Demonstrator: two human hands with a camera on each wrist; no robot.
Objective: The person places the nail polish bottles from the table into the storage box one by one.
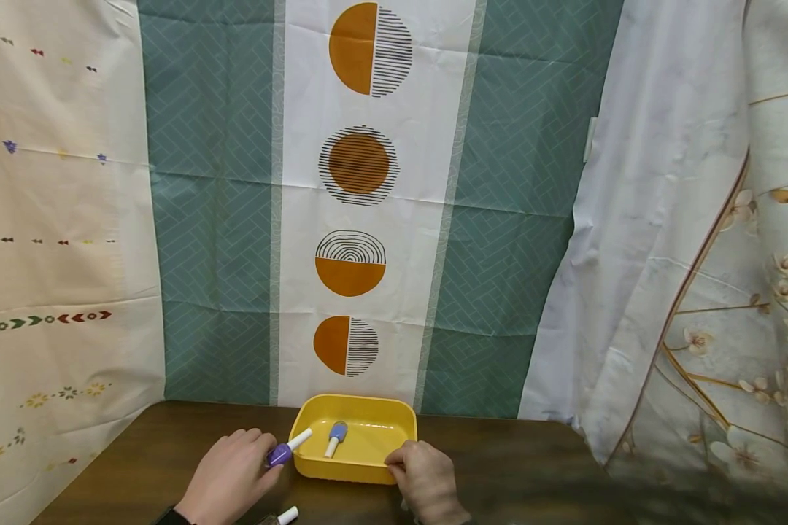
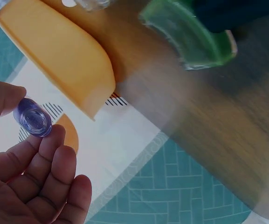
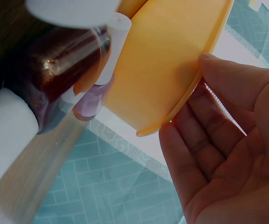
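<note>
My left hand (image 1: 231, 474) pinches a purple nail polish bottle (image 1: 279, 456) with a white cap, held tilted at the left rim of a yellow tray (image 1: 354, 472). The left wrist view shows the base of that nail polish bottle (image 2: 34, 120) between thumb and fingertips. A blue nail polish bottle (image 1: 338, 432) with a white cap lies inside the tray. My right hand (image 1: 427, 474) grips the tray's front right rim; in the right wrist view its thumb and fingers sit on either side of the yellow wall (image 3: 162, 60).
Another white-capped bottle (image 1: 287, 516) lies at the front edge of the head view. Close to the right wrist camera are a dark red bottle (image 3: 64, 65) and a lilac one (image 3: 91, 100). A green object (image 2: 195, 39) shows in the left wrist view. Curtains hang behind the brown table (image 1: 512, 467).
</note>
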